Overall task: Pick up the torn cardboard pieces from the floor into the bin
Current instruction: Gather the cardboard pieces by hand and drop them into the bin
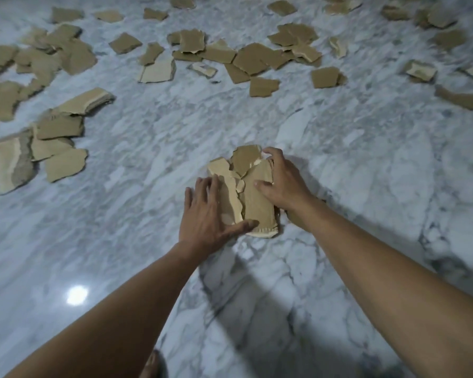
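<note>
Both hands (246, 203) pressing cardboard stack (253, 203), long axis fwd-back

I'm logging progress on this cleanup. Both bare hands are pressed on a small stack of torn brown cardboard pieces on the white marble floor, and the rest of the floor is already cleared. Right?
Not quite. The head view shows both the left hand and right hand on the small stack of torn brown cardboard pieces, but the white marble floor is not cleared: many scattered cardboard pieces still lie beyond.

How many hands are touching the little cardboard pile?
2: the left hand presses the pile from its left, the right hand from its right.
</note>
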### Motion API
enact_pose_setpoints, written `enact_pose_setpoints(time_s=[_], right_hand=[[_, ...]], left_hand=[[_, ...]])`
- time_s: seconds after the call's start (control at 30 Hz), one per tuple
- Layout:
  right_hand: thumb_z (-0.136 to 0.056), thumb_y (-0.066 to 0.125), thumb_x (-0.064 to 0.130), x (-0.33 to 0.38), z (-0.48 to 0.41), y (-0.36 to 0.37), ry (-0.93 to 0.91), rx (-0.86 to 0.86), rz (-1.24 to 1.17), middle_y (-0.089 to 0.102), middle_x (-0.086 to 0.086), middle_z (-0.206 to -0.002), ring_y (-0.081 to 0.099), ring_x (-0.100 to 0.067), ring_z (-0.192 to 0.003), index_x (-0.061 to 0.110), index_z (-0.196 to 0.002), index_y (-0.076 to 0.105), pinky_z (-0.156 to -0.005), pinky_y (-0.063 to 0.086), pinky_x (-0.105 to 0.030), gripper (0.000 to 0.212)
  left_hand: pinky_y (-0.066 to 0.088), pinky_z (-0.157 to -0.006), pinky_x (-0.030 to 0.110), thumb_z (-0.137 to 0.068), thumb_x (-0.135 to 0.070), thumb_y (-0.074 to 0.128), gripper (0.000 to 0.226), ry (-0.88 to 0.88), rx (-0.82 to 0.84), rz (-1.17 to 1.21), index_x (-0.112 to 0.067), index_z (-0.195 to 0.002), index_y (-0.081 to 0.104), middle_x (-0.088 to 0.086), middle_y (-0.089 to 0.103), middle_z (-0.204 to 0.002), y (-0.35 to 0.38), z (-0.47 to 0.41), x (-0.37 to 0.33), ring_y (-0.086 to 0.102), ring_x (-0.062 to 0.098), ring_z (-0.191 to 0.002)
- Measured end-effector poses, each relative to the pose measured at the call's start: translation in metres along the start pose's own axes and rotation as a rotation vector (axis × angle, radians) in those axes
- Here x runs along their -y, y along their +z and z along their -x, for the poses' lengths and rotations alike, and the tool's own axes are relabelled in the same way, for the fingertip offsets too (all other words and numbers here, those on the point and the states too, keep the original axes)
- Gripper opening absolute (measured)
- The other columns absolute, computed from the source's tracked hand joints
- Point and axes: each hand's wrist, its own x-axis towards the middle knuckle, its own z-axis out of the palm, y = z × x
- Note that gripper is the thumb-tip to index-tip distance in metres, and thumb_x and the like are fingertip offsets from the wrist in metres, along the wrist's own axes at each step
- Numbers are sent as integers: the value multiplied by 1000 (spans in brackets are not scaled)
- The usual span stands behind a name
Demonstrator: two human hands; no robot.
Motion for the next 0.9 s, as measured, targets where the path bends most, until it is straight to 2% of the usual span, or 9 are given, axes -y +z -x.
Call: enact_pose_setpoints(time_s=[0.07, 0.13, 0.2, 0.3, 0.5, 0.57, 0.63, 0.77, 0.9], right_hand=[[-89, 71, 31, 2, 14, -4, 13, 55, -86, 41, -7, -155, 45, -29, -136, 29, -155, 22, -107, 42, -40, 83], [-90, 68, 47, -3, 26, -8, 63, 15, -82, 15, -1, -169, 14, -23, -155, 37, -160, 10, -123, 18, -48, 90], [-92, 48, 70, -7, 39, -14, 263, -123, 3, -6, -3, -171, -10, -24, -156, 41, -160, 0, -121, -5, -58, 88], [-93, 19, 79, -3, 61, -7, 697, -229, 22, -11, -18, -168, -13, -34, -155, 31, -162, -5, -117, -12, -66, 87], [-95, 22, 75, 14, 50, 26, 584, -184, 48, -3, -15, -170, -13, -36, -155, 22, -162, -3, -116, -18, -64, 90], [-93, 36, 73, 17, 42, 26, 498, -184, 84, 6, -8, -170, -4, -34, -156, 24, -162, 1, -117, -12, -64, 92], [-90, 50, 69, 20, 38, 25, 373, -187, 203, 22, -8, -165, 16, -37, -150, 28, -161, 13, -117, 11, -60, 90], [-83, 54, 76, 29, 28, 24, 270, -172, 190, 42, -12, -143, 41, -37, -128, 34, -143, 39, -101, 40, -49, 75], [-81, 57, 79, 42, 16, 27, 372, -203, 69, 38, -16, -147, 54, -36, -123, 18, -158, 14, -82, 46, -39, 108]], left_hand=[[-1, -126, 50, -67, -100, 34, 133, 7, 1, 48, -12, -162, 3, 8, 7, -169, 1, -2, -6, -2, 26, -156], [2, -125, 51, -71, -97, 27, 125, -5, -47, 73, -14, -162, 3, 6, 8, -170, 0, -10, -11, -5, 27, -156], [-1, -124, 54, -73, -95, 27, 123, -44, -63, 110, -17, -162, -2, 7, 6, -170, -6, -23, -9, -8, 29, -156], [-13, -121, 57, -60, -106, 30, 140, -40, 104, 10, -19, -161, -12, 9, -11, -169, -18, -45, -1, -19, 33, -153], [-5, -125, 51, -58, -106, 33, 145, 178, 116, -21, -10, -161, -1, 7, 1, -170, -8, -40, -5, -7, 20, -156], [-1, -127, 47, -58, -104, 39, 145, 178, 95, 8, -8, -161, 2, 9, 7, -170, -5, -37, -4, -1, 21, -157], [3, -127, 45, -57, -102, 42, 145, 170, 48, 13, -6, -161, 8, 12, 15, -168, -3, -36, -7, 7, 24, -156], [16, -125, 46, -60, -102, 38, 140, 147, -29, 6, -3, -157, 22, 15, 28, -163, 0, -33, -11, 21, 30, -152], [24, -121, 48, -57, -104, 39, 137, 161, -30, 6, -4, -151, 35, 13, 38, -156, 3, -36, -8, 31, 29, -147]])
